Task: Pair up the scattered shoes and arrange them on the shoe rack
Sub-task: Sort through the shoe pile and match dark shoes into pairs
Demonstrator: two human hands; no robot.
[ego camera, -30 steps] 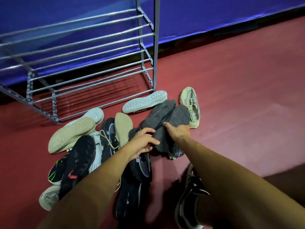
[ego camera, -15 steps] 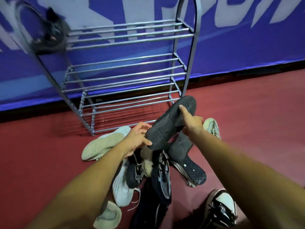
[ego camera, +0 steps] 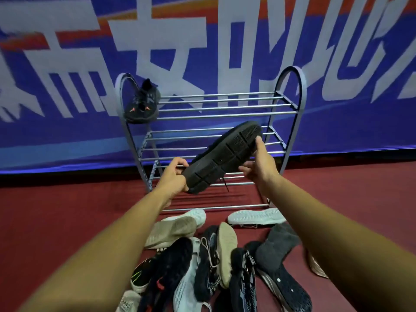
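I hold a black shoe in the air, sole towards me, in front of the grey metal shoe rack. My left hand grips its heel end and my right hand grips its toe end. A pair of black shoes with orange marks sits at the left end of the rack's top shelf. On the red floor below lies a pile of several scattered shoes: white soles, beige soles, black mesh sneakers and a dark grey shoe.
A blue banner with large white characters stands right behind the rack. A white-soled shoe lies sole up by the rack's front foot. Red floor stretches to the left and right of the pile.
Both hands lifted the black shoe out of the pile and raised it to the rack's middle height. My view has tilted up, showing the whole rack and the banner.
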